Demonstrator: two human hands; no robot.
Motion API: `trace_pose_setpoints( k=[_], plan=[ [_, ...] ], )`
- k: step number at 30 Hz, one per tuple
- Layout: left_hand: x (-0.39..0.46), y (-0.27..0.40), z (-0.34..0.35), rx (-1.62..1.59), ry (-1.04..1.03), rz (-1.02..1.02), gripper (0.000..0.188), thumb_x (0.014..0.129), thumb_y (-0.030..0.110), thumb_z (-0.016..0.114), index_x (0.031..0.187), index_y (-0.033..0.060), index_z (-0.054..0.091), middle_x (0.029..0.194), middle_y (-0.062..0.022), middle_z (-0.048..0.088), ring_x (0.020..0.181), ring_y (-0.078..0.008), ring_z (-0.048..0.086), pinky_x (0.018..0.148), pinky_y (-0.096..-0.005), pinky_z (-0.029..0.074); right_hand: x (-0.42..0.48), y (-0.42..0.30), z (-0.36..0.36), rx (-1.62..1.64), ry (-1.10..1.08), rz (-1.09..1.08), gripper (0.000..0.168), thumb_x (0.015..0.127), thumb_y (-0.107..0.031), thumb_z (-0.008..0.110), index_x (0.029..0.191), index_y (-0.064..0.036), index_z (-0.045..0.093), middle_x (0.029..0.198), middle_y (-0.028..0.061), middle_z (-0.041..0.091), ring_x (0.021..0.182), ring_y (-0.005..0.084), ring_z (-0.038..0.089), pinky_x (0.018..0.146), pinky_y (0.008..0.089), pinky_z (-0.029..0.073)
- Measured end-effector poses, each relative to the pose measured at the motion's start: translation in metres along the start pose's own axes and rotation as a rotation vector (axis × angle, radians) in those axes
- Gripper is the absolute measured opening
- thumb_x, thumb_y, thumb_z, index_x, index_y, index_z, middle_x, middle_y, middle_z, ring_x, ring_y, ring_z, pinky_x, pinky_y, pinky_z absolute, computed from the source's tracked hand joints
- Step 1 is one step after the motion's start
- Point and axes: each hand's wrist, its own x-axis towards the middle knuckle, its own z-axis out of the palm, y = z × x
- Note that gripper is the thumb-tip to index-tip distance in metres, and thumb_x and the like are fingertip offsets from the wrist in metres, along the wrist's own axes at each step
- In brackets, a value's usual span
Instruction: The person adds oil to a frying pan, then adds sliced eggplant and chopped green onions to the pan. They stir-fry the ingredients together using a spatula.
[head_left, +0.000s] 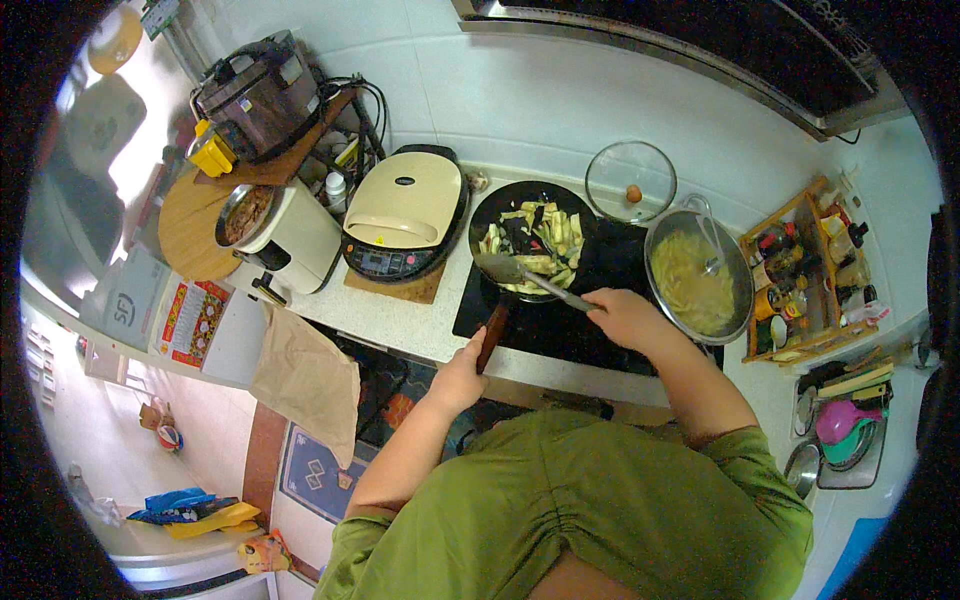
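Observation:
My left hand (459, 377) grips the brown handle (492, 339) of a dark frying pan (480, 217) on the black cooktop (592, 330). Cut pieces of pale vegetable (559, 234) lie in the pan, many gathered at its right side. In my right hand (628, 319) is the handle of a metal spatula (551, 288); its blade rests over the pan's lower left, among the pieces. To the right, a wide pan (742, 315) holds pale yellowish food (686, 281) in cloudy liquid, with a metal utensil or handle (711, 238) across its upper part.
A glass lid (600, 202) leans against the wall behind the cooktop. At left stand a cream electric griddle (409, 195), a white cooker (304, 247) and a dark pressure cooker (262, 105) on a board. Right of the wide pan is a wooden rack (821, 247) of jars and bottles.

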Motion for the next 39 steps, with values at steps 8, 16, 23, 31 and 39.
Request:
trace_pose_setpoints(
  k=[8,16,23,31,39],
  plan=[
    [0.0,-0.008,0.004,-0.009,0.016,0.007,0.084,0.077,0.007,0.061,0.148,0.0197,0.019,0.126,-0.0247,0.05,0.111,-0.0403,0.054,0.093,-0.0416,0.044,0.037,0.019,-0.003,-0.08,0.232,0.131,0.029,0.09,-0.023,0.053,0.116,-0.012,0.058,0.101,0.0184,0.065,0.094,0.0382,0.061,0.08,0.0478,0.049],
    [0.002,-0.008,0.004,-0.032,0.004,0.034,0.084,0.077,0.005,0.059,0.148,0.0199,0.018,0.124,-0.0252,0.051,0.111,-0.0405,0.053,0.092,-0.0419,0.045,0.055,0.039,0.007,-0.208,0.152,0.212,0.027,0.089,-0.021,0.054,0.11,-0.005,0.057,0.099,0.0195,0.064,0.093,0.0376,0.061,0.078,0.0483,0.049],
    [-0.001,-0.003,0.001,-0.035,0.009,0.016,0.083,0.077,0.001,0.057,0.148,0.0187,0.019,0.125,-0.0254,0.05,0.113,-0.0397,0.052,0.095,-0.0406,0.043,0.061,0.029,-0.038,-0.394,0.171,0.176,0.023,0.087,-0.016,0.051,0.099,-0.002,0.064,0.096,0.0199,0.066,0.09,0.0358,0.064,0.078,0.0462,0.051],
    [0.003,-0.012,0.006,-0.02,0.024,0.039,0.082,0.077,0.004,0.057,0.148,0.0192,0.019,0.126,-0.0241,0.05,0.114,-0.0398,0.052,0.093,-0.0415,0.043,0.098,0.062,-0.098,-0.262,-0.427,0.358,0.016,0.08,-0.012,0.052,0.079,-0.001,0.063,0.07,0.0126,0.063,0.049,0.0208,0.056,0.045,0.0352,0.043],
    [0.001,-0.006,0.002,0.007,-0.002,0.034,0.084,0.076,0.003,0.057,0.148,0.0206,0.019,0.127,-0.0246,0.05,0.112,-0.0395,0.053,0.092,-0.0411,0.044,0.1,0.064,-0.021,0.6,-0.283,0.486,0.015,0.084,-0.018,0.053,0.082,-0.004,0.058,0.064,0.0039,0.055,0.045,0.0108,0.046,0.037,0.0254,0.033]
  ],
)
